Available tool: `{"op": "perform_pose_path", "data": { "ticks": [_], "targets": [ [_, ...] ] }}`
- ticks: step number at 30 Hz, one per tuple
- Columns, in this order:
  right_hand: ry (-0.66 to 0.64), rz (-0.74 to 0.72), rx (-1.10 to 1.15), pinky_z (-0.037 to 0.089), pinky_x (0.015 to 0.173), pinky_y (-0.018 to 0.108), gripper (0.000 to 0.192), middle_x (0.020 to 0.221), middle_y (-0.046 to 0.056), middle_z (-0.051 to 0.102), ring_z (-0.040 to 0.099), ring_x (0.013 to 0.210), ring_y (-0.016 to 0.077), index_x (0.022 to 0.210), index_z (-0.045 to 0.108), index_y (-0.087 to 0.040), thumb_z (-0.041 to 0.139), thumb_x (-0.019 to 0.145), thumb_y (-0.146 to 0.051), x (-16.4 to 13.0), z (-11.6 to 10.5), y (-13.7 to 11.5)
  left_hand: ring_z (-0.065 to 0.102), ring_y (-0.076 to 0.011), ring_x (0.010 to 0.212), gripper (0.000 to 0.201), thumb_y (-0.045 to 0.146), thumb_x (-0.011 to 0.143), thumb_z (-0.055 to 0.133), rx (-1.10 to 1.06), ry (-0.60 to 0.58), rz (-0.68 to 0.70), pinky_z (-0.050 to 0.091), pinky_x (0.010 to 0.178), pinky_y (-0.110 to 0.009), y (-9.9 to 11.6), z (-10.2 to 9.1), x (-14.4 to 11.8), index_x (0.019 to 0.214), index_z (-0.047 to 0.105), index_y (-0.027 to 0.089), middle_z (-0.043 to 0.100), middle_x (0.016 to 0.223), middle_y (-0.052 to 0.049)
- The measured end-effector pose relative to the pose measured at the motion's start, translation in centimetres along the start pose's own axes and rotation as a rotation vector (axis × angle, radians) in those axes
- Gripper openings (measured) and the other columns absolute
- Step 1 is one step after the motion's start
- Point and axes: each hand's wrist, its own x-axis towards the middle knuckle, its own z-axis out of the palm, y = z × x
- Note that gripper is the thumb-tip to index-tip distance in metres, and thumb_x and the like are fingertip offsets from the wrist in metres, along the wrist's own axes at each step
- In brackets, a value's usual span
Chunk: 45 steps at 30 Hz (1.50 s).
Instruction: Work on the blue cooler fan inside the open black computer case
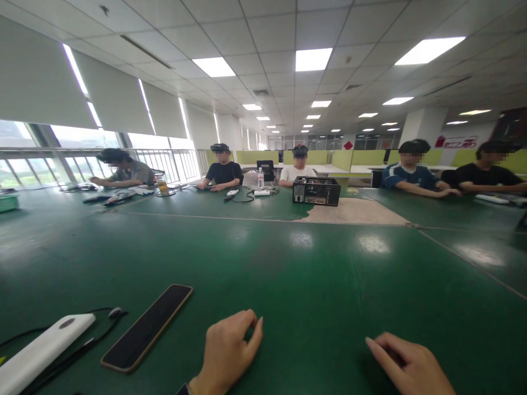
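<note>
My left hand [230,348] rests over the green tabletop [288,291] near the bottom middle. Its fingers are curled in loosely, the thumb close to the index finger, and nothing shows in it. Lower right is my right hand [409,365], curled in much the same way and holding nothing visible. A wide stretch of table lies between the two. Left of my left hand, and apart from it, a smartphone [148,326] with a dark screen and a tan edge lies at a slant. Beyond the phone is a long white device [49,351] with black cables.
Across the table, several people in headsets sit working. A black open-sided computer case [316,191] stands near a bare patch [362,211] in the green surface. A plastic bottle [261,178], an amber cup [163,186] and a green basket [9,203] are further off.
</note>
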Motion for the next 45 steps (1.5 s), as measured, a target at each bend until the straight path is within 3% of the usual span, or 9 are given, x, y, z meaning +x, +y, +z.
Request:
{"op": "perform_pose_path", "data": {
  "ticks": [7, 12, 18, 27, 30, 34, 45],
  "targets": [
    [0.026, 0.043, -0.053, 0.039, 0.054, 0.022, 0.053, 0.056, -0.001, 0.055, 0.052, 0.055, 0.0140, 0.061, 0.058, -0.022, 0.038, 0.086, -0.063, -0.5, 1.7, -1.4, 0.055, -0.0139, 0.057, 0.033, 0.041, 0.090, 0.038, -0.041, -0.069, -0.003, 0.032, 0.057, -0.027, 0.4, -0.1, 0.3, 0.070, 0.056, 0.021, 0.063, 0.065, 0.000],
    [0.014, 0.103, -0.051, 0.040, 0.059, 0.023, 0.055, 0.059, -0.001, 0.055, 0.054, 0.058, 0.0144, 0.060, 0.057, -0.022, 0.036, 0.085, -0.067, -1.1, 2.4, -0.3, 0.055, -0.0138, 0.057, 0.035, 0.041, 0.091, 0.035, -0.063, -0.083, 0.011, 0.031, 0.057, -0.027, 0.7, 0.2, 0.1, 0.070, 0.055, 0.022, 0.063, 0.064, 0.001],
    [0.044, 0.184, -0.081, 0.039, 0.059, 0.024, 0.057, 0.060, -0.001, 0.056, 0.054, 0.059, 0.0149, 0.063, 0.059, -0.023, 0.034, 0.084, -0.070, -1.2, 1.7, 1.7, 0.057, -0.0147, 0.059, 0.033, 0.039, 0.092, 0.035, -0.073, -0.108, 0.041, 0.030, 0.057, -0.028, 1.1, 0.8, 0.0, 0.071, 0.055, 0.022, 0.064, 0.066, 0.001],
    [0.121, 0.053, -0.142, 0.036, 0.058, 0.025, 0.052, 0.057, -0.002, 0.055, 0.052, 0.056, 0.0144, 0.062, 0.056, -0.021, 0.037, 0.091, -0.060, -1.5, 1.6, 0.4, 0.059, -0.0156, 0.065, 0.034, 0.041, 0.092, 0.034, -0.098, -0.196, 0.041, 0.032, 0.061, -0.029, 2.1, -0.7, -0.5, 0.075, 0.058, 0.023, 0.066, 0.070, -0.001],
    [0.144, 0.026, -0.161, 0.036, 0.057, 0.025, 0.052, 0.056, -0.002, 0.054, 0.052, 0.055, 0.0144, 0.060, 0.054, -0.021, 0.037, 0.091, -0.058, -1.5, 1.8, 0.2, 0.059, -0.0163, 0.067, 0.033, 0.042, 0.091, 0.036, -0.099, -0.234, 0.034, 0.032, 0.063, -0.029, 1.5, -1.5, -1.0, 0.078, 0.060, 0.024, 0.066, 0.072, -0.001],
    [0.081, -0.016, -0.170, 0.036, 0.058, 0.025, 0.050, 0.057, -0.002, 0.055, 0.053, 0.056, 0.0141, 0.060, 0.054, -0.020, 0.039, 0.092, -0.056, -1.6, 2.0, 0.0, 0.058, -0.0168, 0.066, 0.035, 0.043, 0.091, 0.036, -0.084, -0.232, -0.029, 0.032, 0.061, -0.029, 0.1, -2.2, -1.1, 0.079, 0.062, 0.023, 0.065, 0.070, -0.002],
    [0.068, -0.008, -0.170, 0.036, 0.058, 0.025, 0.050, 0.057, -0.002, 0.054, 0.052, 0.056, 0.0139, 0.062, 0.053, -0.020, 0.037, 0.093, -0.055, -1.9, 2.2, -0.9, 0.058, -0.0175, 0.069, 0.036, 0.045, 0.090, 0.036, -0.095, -0.267, -0.034, 0.032, 0.061, -0.027, -0.6, -2.0, -1.0, 0.082, 0.064, 0.023, 0.065, 0.071, -0.003]
  ]
}}
